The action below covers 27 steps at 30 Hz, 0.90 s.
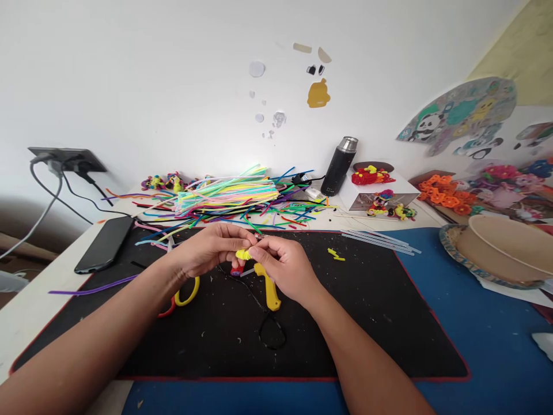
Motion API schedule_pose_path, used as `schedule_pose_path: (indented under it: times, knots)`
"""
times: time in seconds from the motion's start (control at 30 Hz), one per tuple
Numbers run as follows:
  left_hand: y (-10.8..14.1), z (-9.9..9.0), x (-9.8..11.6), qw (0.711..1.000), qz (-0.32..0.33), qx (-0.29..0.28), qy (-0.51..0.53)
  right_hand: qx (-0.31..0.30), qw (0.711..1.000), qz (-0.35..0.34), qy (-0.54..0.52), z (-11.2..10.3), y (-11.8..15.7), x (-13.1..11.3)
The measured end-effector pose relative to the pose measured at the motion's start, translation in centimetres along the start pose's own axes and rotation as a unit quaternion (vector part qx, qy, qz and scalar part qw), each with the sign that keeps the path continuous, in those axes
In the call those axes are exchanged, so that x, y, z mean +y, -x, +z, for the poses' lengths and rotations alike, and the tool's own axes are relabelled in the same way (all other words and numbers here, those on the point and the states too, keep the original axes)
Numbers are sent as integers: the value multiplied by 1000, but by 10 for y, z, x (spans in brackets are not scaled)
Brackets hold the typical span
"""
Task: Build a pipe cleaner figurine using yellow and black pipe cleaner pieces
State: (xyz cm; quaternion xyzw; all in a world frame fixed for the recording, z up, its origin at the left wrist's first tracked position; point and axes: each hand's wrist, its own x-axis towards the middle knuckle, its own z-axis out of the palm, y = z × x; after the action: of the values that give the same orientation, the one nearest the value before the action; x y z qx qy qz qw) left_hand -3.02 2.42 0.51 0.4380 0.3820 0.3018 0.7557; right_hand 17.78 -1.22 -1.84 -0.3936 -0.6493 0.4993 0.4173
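A small yellow fuzzy piece (242, 254) is held between my two hands above the black mat (363, 323). My left hand (213, 248) pinches it from the left, and my right hand (283, 262) has its thumb and fingers closed on its right end. Beneath my right hand lies a yellow glue gun (271, 291) with a black cord looping toward the front. A small red object (237, 270) shows just below the fingers. Scissors with red and yellow handles (188, 292) lie partly under my left forearm.
Behind the mat is a heap of colourful pipe cleaners (228, 196), beside a black flask (339, 166). Clear glue sticks (378, 242) and yellow scraps (336, 255) lie right. A phone (105, 245) is at left, a round bowl (510, 248) at far right.
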Motion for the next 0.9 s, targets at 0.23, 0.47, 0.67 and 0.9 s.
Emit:
schedule_pose_path:
  times: [0.23, 0.47, 0.67, 0.9]
  knots:
    - [-1, -6, -6, 1000, 18, 1, 23, 3, 997, 16, -70, 0, 0, 3]
    - [0, -5, -1, 996, 49, -14, -75, 9, 998, 20, -65, -2, -2, 3]
    - [-2, -3, -2, 982, 93, -3, -163, 22, 998, 19, -64, -2, -3, 5]
    - [-1, 10, -10, 988, 51, 23, -145, 59, 997, 21, -38, -5, -5, 8]
